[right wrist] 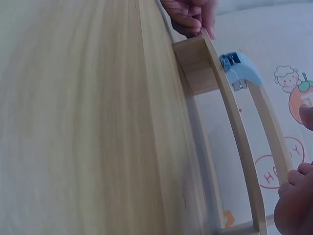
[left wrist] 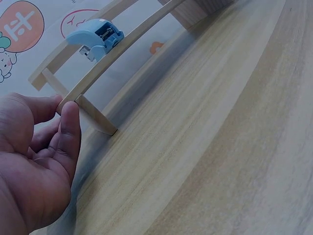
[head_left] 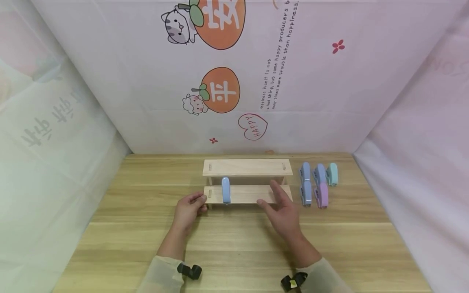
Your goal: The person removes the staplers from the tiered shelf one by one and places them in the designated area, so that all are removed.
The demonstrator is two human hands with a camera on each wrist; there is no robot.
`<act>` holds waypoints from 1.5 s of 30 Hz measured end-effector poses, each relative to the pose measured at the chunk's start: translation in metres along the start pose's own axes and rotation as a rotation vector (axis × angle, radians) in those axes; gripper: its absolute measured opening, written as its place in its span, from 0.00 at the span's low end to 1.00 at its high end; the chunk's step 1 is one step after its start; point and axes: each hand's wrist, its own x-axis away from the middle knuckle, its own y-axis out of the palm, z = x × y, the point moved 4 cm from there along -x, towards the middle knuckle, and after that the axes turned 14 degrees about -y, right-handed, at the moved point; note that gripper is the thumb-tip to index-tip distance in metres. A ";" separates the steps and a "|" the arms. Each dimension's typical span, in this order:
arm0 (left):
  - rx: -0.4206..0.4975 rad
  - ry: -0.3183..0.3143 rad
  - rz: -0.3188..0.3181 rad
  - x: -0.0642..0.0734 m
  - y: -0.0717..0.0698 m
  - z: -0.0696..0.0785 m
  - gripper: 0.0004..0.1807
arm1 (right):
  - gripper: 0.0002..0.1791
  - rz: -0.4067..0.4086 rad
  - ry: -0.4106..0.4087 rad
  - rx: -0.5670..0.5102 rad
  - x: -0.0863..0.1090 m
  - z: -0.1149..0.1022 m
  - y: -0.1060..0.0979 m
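Note:
A two-tier wooden rack (head_left: 247, 167) stands on the table, its front board (head_left: 242, 194) lower than the back one. Thumb and fingers of my left hand (head_left: 189, 209) pinch the front board's left end, which the left wrist view shows up close. A light blue clip (head_left: 226, 190) is clamped on that board's front edge, left of its middle; its spring shows in the left wrist view (left wrist: 98, 36). Over the right part of the same board, my right hand (head_left: 285, 213) is spread, thumb apart from the fingers, with nothing in its grasp. It partly hides the board's right end.
Right of the rack lie several clips in two rows: blue clips (head_left: 305, 172), a mint green clip (head_left: 332, 174) and a purple clip (head_left: 322, 195). White printed cloth (head_left: 300, 134) walls off the back and both sides of the wooden table (head_left: 242, 252).

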 end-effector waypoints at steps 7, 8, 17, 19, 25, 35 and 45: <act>0.005 0.000 -0.008 -0.001 -0.001 0.000 0.23 | 0.43 -0.032 -0.037 0.028 0.000 -0.001 0.014; 0.005 0.001 -0.008 -0.001 -0.001 0.000 0.23 | 0.43 -0.036 -0.046 0.025 0.000 -0.002 0.016; 0.021 0.005 -0.002 0.001 -0.002 0.001 0.22 | 0.42 -0.062 -0.072 0.055 0.001 -0.008 0.038; 0.023 0.006 -0.003 0.000 -0.002 0.001 0.22 | 0.42 -0.067 -0.091 0.063 0.001 -0.008 0.044; 0.018 0.008 -0.007 0.001 -0.001 0.001 0.24 | 0.43 -0.097 -0.155 0.055 0.002 -0.011 0.058; 0.019 -0.001 -0.004 0.002 0.000 0.004 0.22 | 0.44 -0.136 -0.154 0.102 0.003 -0.010 0.074; 0.002 0.013 0.009 0.001 0.001 0.003 0.22 | 0.46 -0.159 -0.144 0.195 0.001 -0.007 0.089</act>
